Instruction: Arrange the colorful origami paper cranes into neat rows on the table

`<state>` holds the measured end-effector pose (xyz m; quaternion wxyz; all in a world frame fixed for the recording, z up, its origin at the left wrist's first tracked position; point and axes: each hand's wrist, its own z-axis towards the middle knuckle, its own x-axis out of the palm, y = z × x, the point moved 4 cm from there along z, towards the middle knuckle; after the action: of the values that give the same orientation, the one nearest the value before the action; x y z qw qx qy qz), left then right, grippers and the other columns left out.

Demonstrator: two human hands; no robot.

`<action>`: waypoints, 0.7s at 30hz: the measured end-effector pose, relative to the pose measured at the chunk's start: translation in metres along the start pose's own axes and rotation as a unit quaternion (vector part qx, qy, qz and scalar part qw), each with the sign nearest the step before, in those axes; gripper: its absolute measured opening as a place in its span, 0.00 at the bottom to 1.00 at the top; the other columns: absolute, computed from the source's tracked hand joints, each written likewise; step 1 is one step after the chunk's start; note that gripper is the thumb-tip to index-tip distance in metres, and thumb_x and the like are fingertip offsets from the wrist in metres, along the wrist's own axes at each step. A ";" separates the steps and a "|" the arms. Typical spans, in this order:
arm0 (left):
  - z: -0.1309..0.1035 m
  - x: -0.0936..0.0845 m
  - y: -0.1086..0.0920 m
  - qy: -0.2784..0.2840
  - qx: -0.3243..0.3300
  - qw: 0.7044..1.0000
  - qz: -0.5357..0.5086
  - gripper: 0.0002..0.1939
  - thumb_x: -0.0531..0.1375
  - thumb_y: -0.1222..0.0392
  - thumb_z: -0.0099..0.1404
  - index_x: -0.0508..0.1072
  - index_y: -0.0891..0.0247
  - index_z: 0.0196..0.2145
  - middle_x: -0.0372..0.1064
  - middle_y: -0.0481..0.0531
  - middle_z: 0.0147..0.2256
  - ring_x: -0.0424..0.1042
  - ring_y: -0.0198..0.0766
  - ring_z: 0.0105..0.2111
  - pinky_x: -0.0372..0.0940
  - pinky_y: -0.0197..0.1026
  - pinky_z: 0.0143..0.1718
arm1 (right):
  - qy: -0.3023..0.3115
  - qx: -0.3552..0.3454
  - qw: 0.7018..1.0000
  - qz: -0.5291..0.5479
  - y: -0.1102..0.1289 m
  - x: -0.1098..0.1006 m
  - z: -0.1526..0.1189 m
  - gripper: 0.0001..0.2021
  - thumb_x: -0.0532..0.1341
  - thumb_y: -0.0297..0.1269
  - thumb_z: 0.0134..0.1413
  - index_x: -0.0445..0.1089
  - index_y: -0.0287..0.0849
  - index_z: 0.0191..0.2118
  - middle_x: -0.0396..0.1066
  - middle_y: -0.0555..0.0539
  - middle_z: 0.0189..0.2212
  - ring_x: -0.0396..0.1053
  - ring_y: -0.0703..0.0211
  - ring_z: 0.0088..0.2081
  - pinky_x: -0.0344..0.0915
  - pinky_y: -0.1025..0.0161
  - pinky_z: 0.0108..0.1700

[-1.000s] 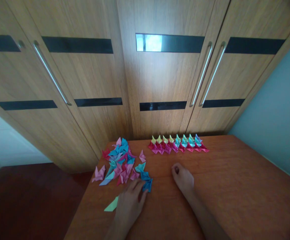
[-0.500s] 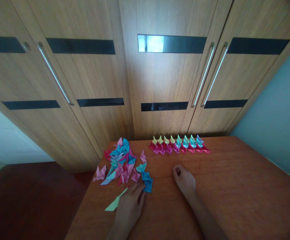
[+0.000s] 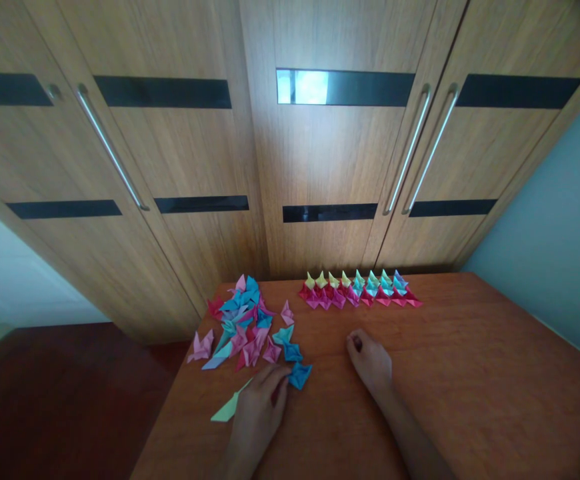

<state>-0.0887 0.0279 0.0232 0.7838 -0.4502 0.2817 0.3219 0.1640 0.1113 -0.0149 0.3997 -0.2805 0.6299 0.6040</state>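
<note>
My left hand (image 3: 264,400) pinches the edge of a blue origami piece (image 3: 300,376) between thumb and fingers at the front left of the table. Just behind it lie another blue piece (image 3: 293,352) and a teal folded piece (image 3: 283,335). A pale green folded paper (image 3: 226,409) shows beside my left hand, partly covered by it. My right hand (image 3: 370,359) rests on the tabletop with its fingers curled in, and nothing shows in it. Further back, a heap of pink, blue and red origami pieces (image 3: 245,323) covers the left side.
Neat rows of folded pieces (image 3: 360,290), yellow, teal, pink and red, stand along the back edge of the wooden table (image 3: 470,373). A single pink piece (image 3: 287,313) sits apart from the heap. Behind rises a wooden wardrobe (image 3: 320,167) with metal handles.
The blue piece in my left hand has shifted slightly right and turned, parting from the blue piece behind it. My right hand stays in place.
</note>
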 end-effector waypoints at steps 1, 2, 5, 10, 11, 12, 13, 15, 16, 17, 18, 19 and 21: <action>0.000 -0.001 0.000 -0.005 0.002 1.000 -0.007 0.13 0.54 0.67 0.64 0.73 0.54 0.43 0.75 0.48 0.41 0.75 0.38 0.41 0.71 0.39 0.43 | -0.001 -0.002 1.000 0.002 -0.001 0.001 0.000 0.08 0.53 0.39 0.58 0.68 0.48 0.32 0.74 0.53 0.29 0.69 0.61 0.31 0.52 0.68 0.28; 0.001 -0.001 -0.001 -0.008 0.006 1.000 -0.013 0.14 0.54 0.67 0.64 0.73 0.54 0.43 0.75 0.48 0.41 0.75 0.38 0.41 0.71 0.39 0.43 | -0.003 -0.003 1.000 0.006 -0.002 0.001 0.001 0.08 0.53 0.39 0.58 0.68 0.48 0.32 0.73 0.53 0.29 0.69 0.61 0.31 0.52 0.68 0.28; 0.005 -0.003 -0.006 -0.006 0.022 0.999 -0.023 0.14 0.54 0.67 0.64 0.73 0.54 0.44 0.74 0.49 0.41 0.75 0.37 0.41 0.70 0.38 0.43 | -0.019 -0.015 0.998 0.051 -0.004 0.001 0.001 0.09 0.53 0.41 0.57 0.69 0.48 0.32 0.73 0.52 0.28 0.69 0.59 0.30 0.55 0.67 0.29; 0.028 -0.009 -0.025 -0.003 0.047 0.997 -0.056 0.11 0.54 0.66 0.64 0.74 0.57 0.41 0.74 0.51 0.39 0.74 0.38 0.39 0.70 0.39 0.42 | -0.027 -0.089 0.967 0.239 0.002 -0.002 -0.003 0.14 0.54 0.48 0.57 0.69 0.44 0.30 0.70 0.51 0.23 0.67 0.60 0.27 0.61 0.66 0.31; 0.035 -0.009 -0.029 -0.001 0.047 0.997 -0.067 0.11 0.54 0.66 0.65 0.74 0.58 0.41 0.74 0.51 0.38 0.74 0.38 0.38 0.70 0.39 0.41 | -0.017 -0.096 0.957 0.275 0.005 -0.002 -0.005 0.15 0.55 0.49 0.56 0.69 0.44 0.30 0.69 0.51 0.23 0.67 0.59 0.26 0.61 0.66 0.31; 0.042 -0.009 -0.032 0.002 0.045 0.996 -0.077 0.10 0.54 0.66 0.65 0.74 0.58 0.40 0.74 0.51 0.37 0.74 0.37 0.37 0.70 0.39 0.41 | -0.006 -0.098 0.946 0.309 0.007 -0.001 -0.006 0.16 0.56 0.50 0.55 0.69 0.43 0.29 0.67 0.51 0.22 0.66 0.59 0.26 0.61 0.66 0.30; 0.049 -0.007 -0.035 0.005 0.044 0.995 -0.084 0.10 0.54 0.66 0.64 0.73 0.58 0.40 0.74 0.51 0.37 0.74 0.37 0.37 0.70 0.39 0.41 | 0.004 -0.097 0.934 0.343 0.009 -0.001 -0.008 0.16 0.56 0.51 0.54 0.68 0.43 0.29 0.66 0.52 0.22 0.65 0.60 0.26 0.61 0.66 0.30; 0.058 -0.002 -0.037 0.010 0.044 0.995 -0.088 0.11 0.54 0.67 0.64 0.73 0.58 0.40 0.74 0.50 0.37 0.73 0.37 0.37 0.69 0.39 0.41 | 0.026 -0.094 0.910 0.402 0.013 0.000 -0.011 0.16 0.58 0.52 0.54 0.68 0.42 0.29 0.65 0.52 0.21 0.64 0.60 0.26 0.60 0.66 0.29; 0.061 0.002 -0.036 0.010 0.044 0.995 -0.087 0.11 0.54 0.68 0.63 0.73 0.58 0.40 0.74 0.50 0.37 0.73 0.37 0.38 0.69 0.39 0.41 | 0.037 -0.094 0.899 0.426 0.015 0.000 -0.013 0.16 0.58 0.52 0.54 0.68 0.42 0.29 0.64 0.52 0.22 0.63 0.61 0.26 0.60 0.67 0.28; 0.062 0.006 -0.034 0.010 0.045 0.995 -0.084 0.12 0.54 0.69 0.63 0.73 0.58 0.40 0.74 0.50 0.38 0.73 0.37 0.38 0.69 0.39 0.41 | 0.048 -0.094 0.889 0.446 0.017 0.000 -0.015 0.16 0.58 0.52 0.54 0.68 0.42 0.31 0.64 0.52 0.22 0.62 0.62 0.25 0.59 0.67 0.27; 0.062 0.010 -0.032 0.011 0.046 0.996 -0.081 0.12 0.54 0.69 0.63 0.73 0.57 0.40 0.74 0.50 0.38 0.73 0.37 0.39 0.69 0.40 0.42 | 0.059 -0.095 0.881 0.460 0.018 -0.001 -0.016 0.16 0.57 0.52 0.55 0.69 0.42 0.33 0.64 0.52 0.23 0.61 0.63 0.25 0.58 0.68 0.26; 0.061 0.015 -0.029 0.013 0.047 0.996 -0.078 0.12 0.54 0.69 0.63 0.73 0.57 0.41 0.74 0.50 0.38 0.73 0.37 0.39 0.69 0.40 0.42 | 0.070 -0.098 0.875 0.470 0.020 -0.001 -0.018 0.17 0.57 0.52 0.56 0.69 0.42 0.35 0.65 0.52 0.23 0.61 0.64 0.24 0.57 0.68 0.26; 0.057 0.022 -0.023 0.020 0.048 0.996 -0.076 0.13 0.54 0.69 0.63 0.73 0.58 0.41 0.74 0.51 0.39 0.73 0.38 0.39 0.69 0.41 0.42 | 0.084 -0.108 0.869 0.475 0.022 -0.001 -0.020 0.17 0.57 0.52 0.56 0.70 0.43 0.38 0.65 0.52 0.24 0.61 0.63 0.25 0.58 0.68 0.26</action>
<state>-0.0483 0.0750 0.0439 0.8209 -0.4382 0.2778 0.2386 0.1426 0.0941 -0.0030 -0.0225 -0.0379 0.6493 0.7593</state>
